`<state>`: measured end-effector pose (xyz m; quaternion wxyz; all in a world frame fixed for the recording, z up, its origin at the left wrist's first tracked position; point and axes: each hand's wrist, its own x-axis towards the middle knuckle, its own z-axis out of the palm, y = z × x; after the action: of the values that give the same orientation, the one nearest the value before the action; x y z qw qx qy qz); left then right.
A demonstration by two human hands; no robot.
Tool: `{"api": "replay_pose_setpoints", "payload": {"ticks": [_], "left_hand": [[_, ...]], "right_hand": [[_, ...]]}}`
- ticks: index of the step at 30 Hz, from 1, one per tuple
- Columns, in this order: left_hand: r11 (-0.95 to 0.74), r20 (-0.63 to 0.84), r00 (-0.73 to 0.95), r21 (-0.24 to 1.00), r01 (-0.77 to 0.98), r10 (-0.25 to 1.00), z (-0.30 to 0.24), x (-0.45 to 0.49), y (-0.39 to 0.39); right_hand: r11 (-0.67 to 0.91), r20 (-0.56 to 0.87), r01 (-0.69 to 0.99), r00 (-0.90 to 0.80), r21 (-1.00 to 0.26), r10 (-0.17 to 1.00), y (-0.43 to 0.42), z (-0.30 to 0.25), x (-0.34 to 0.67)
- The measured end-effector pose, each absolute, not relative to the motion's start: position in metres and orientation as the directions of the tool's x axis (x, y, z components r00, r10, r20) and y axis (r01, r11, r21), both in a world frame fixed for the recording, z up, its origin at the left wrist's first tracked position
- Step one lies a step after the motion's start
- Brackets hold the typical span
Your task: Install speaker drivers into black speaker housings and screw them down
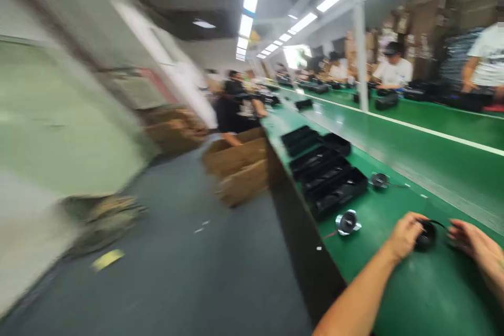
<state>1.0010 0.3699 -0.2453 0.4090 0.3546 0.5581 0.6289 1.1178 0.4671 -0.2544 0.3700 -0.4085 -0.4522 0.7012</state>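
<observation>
My left hand (405, 236) is closed on the edge of a round black part (427, 236), which looks like a speaker, low over the green bench. A thin black wire (438, 223) curves from its top toward my right hand (474, 241). The right fingers are bent and close together beside the wire's end; blur hides what they pinch. To the left of my left hand lies a speaker (348, 222) with a shiny metal frame and a reddish wire. Another speaker (380, 181) lies farther up the bench, its wire stretched to the right.
Several open black housings (334, 194) stand in a group along the bench (378, 220). Brown cartons (240, 168) sit on the floor beside it. A co-worker in black (232, 107) is farther along; others work across the green conveyor (433, 149). A white post (360, 58) rises there.
</observation>
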Motion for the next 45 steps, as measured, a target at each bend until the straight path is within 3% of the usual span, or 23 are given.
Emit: {"api": "replay_pose_setpoints", "payload": {"ticks": [6, 16, 24, 45], "left_hand": [[-0.055, -0.007, -0.317, 0.981, -0.186, 0.948, -0.243, 0.986, 0.367], [-0.080, 0.058, -0.354, 0.996, -0.049, 0.934, -0.207, 0.995, 0.335], [-0.099, 0.040, -0.361, 0.984, -0.146, 0.932, -0.199, 1.005, 0.313], [-0.139, 0.017, -0.386, 0.947, -0.291, 0.922, -0.192, 1.017, 0.307]], "right_hand": [[0.080, -0.030, 0.195, -0.506, -0.978, 0.862, 0.467, -0.210, 1.165], [0.457, 0.207, 0.363, -0.554, -0.812, 0.807, 0.425, -0.177, 1.155], [0.606, 0.334, 0.331, -0.601, -0.723, 0.726, 0.407, -0.150, 1.162], [0.599, 0.350, 0.301, -0.588, -0.742, 0.729, 0.406, -0.147, 1.163]]}}
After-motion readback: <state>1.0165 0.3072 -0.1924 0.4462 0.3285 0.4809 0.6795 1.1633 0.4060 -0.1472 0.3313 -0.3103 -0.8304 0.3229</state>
